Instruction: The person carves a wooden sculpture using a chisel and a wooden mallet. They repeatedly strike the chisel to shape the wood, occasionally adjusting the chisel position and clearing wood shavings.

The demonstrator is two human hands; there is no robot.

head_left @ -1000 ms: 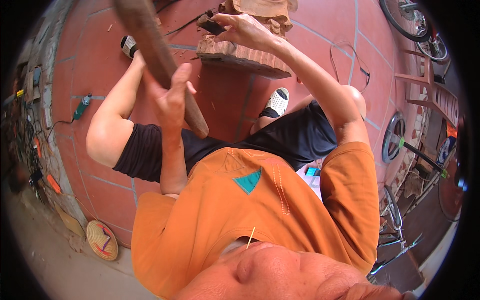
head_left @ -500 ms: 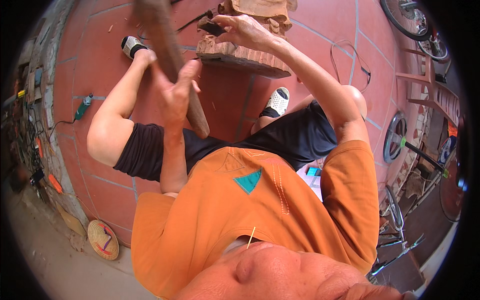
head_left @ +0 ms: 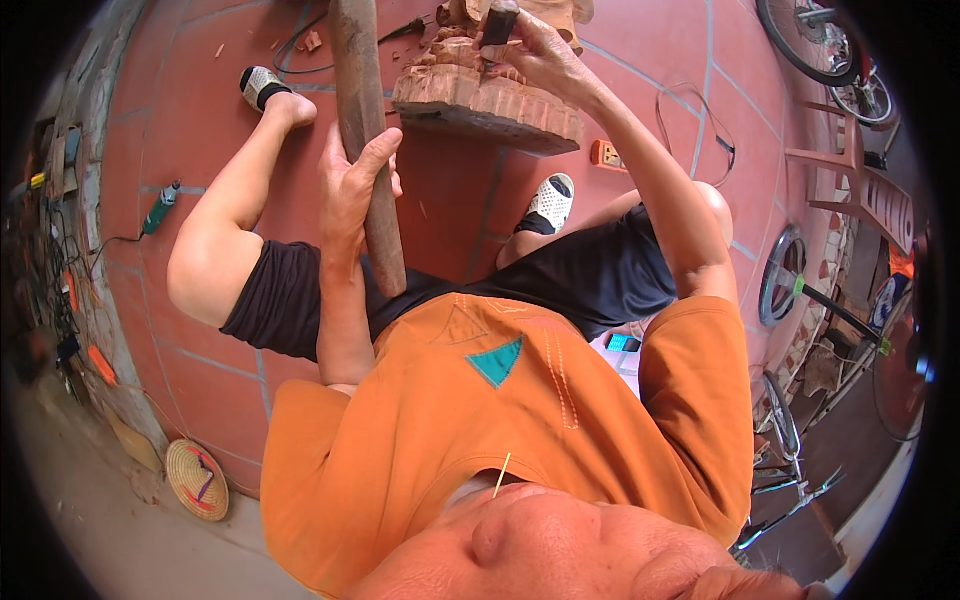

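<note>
we've got our l hand (head_left: 347,195) wrapped round a wooden club (head_left: 360,80), approx 11 o'clock; r hand (head_left: 547,62) pinches a dark tool (head_left: 498,26) w/ bent fingers over the carved wood block (head_left: 490,105), 12 o'clock.

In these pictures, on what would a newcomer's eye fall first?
The orange shirt with its teal triangle, low in the middle, would probably come first. Then come the long wooden club in the left hand, upper left of centre, and the carved wooden block at top centre, where the right hand holds a dark tool.
</note>
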